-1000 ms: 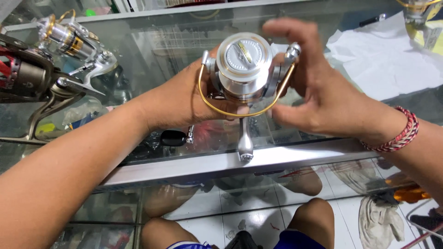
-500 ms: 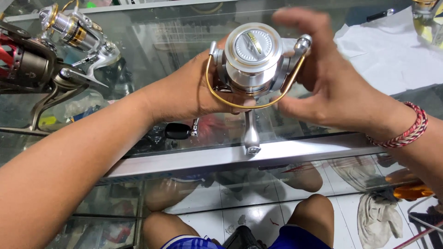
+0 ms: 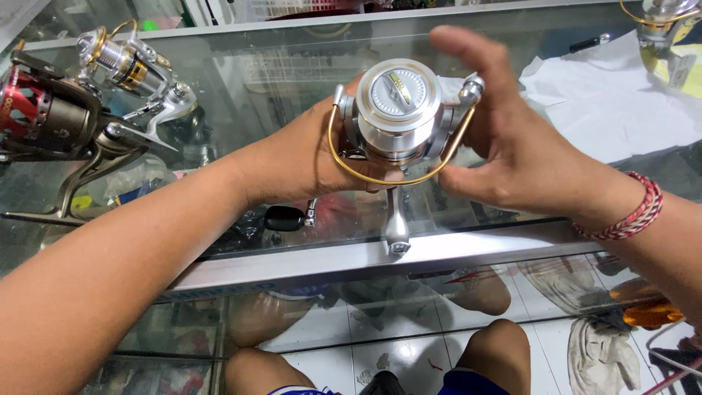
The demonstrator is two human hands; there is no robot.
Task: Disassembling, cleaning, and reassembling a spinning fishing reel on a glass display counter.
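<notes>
Head camera looks down over a glass display counter (image 3: 241, 95), and at its far left lies a red and bronze spinning reel (image 3: 44, 121) on its side, with a silver and gold spinning reel (image 3: 131, 69) just behind it. Moving right, the left hand (image 3: 300, 157) comes in from the lower left and is wrapped around the back of a silver spinning reel (image 3: 398, 110), its fingers closed on the reel body and the thumb tip showing under the gold bail wire (image 3: 380, 179). That reel is held up above the counter's front edge, spool face toward the camera, with its foot (image 3: 396, 230) hanging down. A black handle knob (image 3: 284, 218) rests on the glass below the left wrist. Right of the reel, the right hand (image 3: 512, 153) has its fingers spread open and curved beside the rotor, near it; whether they touch it cannot be told. A red and white braided bracelet (image 3: 627, 213) circles that wrist. Farther right, white paper (image 3: 614, 102) lies on the glass.
</notes>
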